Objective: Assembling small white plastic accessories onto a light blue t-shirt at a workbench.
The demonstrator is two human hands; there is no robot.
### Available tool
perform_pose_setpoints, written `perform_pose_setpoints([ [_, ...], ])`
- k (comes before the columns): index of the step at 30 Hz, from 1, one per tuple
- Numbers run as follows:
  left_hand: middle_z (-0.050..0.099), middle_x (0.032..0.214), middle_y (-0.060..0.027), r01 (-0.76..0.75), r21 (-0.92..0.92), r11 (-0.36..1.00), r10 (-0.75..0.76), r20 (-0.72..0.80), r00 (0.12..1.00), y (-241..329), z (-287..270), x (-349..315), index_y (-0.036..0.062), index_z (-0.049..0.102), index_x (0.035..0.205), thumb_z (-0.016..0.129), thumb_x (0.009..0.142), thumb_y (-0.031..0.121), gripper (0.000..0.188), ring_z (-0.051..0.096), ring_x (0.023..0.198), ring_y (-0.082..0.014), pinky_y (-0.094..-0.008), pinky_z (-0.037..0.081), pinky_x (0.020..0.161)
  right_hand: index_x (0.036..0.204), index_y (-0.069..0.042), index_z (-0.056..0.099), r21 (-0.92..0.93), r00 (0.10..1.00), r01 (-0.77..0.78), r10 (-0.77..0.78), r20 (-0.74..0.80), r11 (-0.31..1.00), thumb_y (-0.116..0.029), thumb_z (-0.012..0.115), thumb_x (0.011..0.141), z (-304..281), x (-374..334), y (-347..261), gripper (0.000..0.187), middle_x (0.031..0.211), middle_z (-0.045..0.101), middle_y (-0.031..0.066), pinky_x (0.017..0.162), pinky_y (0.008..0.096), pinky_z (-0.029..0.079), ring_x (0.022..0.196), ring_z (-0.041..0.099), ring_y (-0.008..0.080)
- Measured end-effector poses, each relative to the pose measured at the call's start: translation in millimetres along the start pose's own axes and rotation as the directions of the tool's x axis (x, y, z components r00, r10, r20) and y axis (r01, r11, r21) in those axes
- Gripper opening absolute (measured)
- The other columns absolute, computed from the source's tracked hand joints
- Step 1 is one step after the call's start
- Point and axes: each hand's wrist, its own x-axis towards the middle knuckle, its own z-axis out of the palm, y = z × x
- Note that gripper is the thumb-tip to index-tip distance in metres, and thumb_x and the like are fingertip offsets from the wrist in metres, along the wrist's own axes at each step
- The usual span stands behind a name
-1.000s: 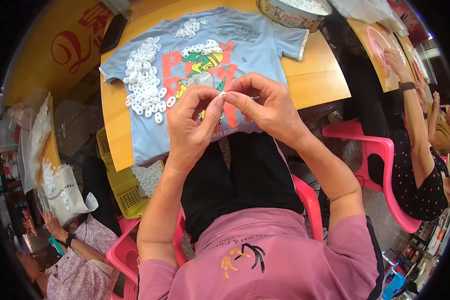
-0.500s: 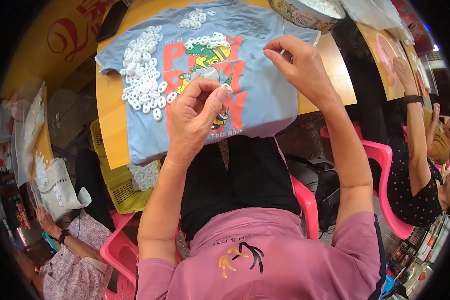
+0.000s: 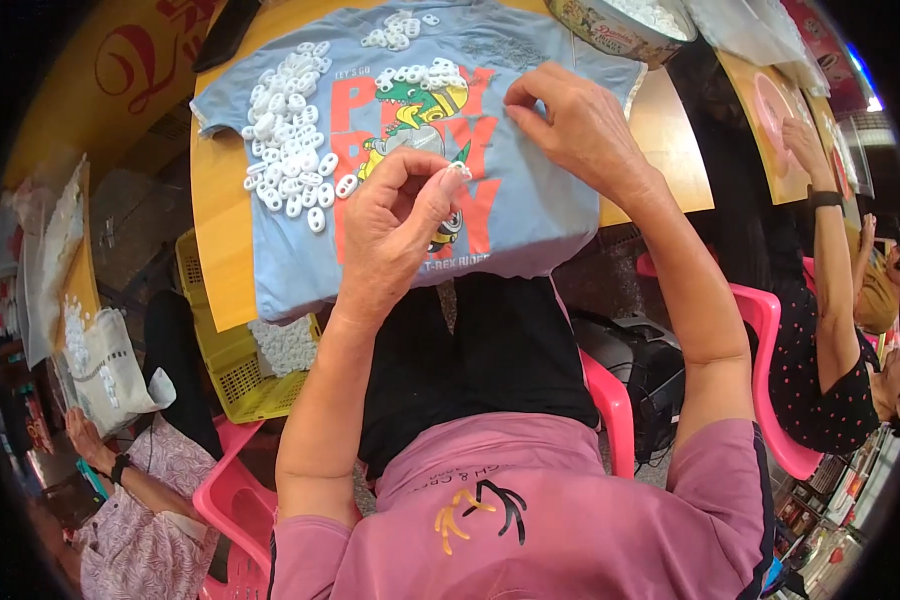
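Left hand pinches white piece between thumb and forefinger tips over blue shirt; right hand curled, cannot tell whether it grips anything; piece probably light, stiff, smooth enough to slip, best taken by its edges.

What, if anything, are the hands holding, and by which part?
The left hand pinches a small white piece between its fingertips, which hide the part gripped. Whether the right hand holds anything cannot be told.
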Motion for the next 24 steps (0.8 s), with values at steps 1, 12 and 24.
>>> perform_pose_setpoints([
  [1, 0.062, 0.083, 0.0003, 0.007, -0.033, 0.999, -0.008, -0.022, 1.000, 0, 0, 0, 0.0007, 0.063, 0.096, 0.064, 0.094, 0.011, 0.011, 0.056, 0.073, -0.0041, -0.0194, 0.047, 0.065, 0.095, -0.005, 0.066, 0.000, 1.000, -0.001, 0.001, 0.001, 1.000, -0.015, 0.066, 0.086, 1, -1, 0, 0.014, 0.089, 0.063, 0.0101, 0.071, 0.0381, 0.048, 0.080, 0.063, 0.0295],
  [12, 0.066, 0.089, -0.0045, 0.002, -0.346, 0.938, -0.020, -0.049, 0.999, -10, -12, 7, 0.0016, 0.062, 0.099, 0.064, 0.094, 0.013, 0.012, 0.061, 0.074, -0.0088, -0.0227, 0.049, 0.069, 0.095, -0.004, 0.065, 0.211, 0.995, -0.026, 0.045, -0.086, 0.977, -0.007, 0.065, 0.083, -5, -3, -6, 0.013, 0.085, 0.064, 0.0089, 0.063, 0.0333, 0.047, 0.065, 0.056, 0.0216],
  [24, 0.066, 0.088, -0.0044, 0.012, -0.353, 0.935, -0.031, -0.049, 0.998, -10, -12, 6, 0.0018, 0.062, 0.099, 0.064, 0.094, 0.012, 0.012, 0.061, 0.074, -0.0096, -0.0227, 0.049, 0.069, 0.091, -0.006, 0.066, -0.095, 0.967, 0.245, -0.237, 0.094, 0.965, -0.016, 0.070, 0.080, 0, -7, -26, 0.015, 0.086, 0.061, 0.0080, 0.063, 0.0394, 0.049, 0.075, 0.063, 0.0305],
])
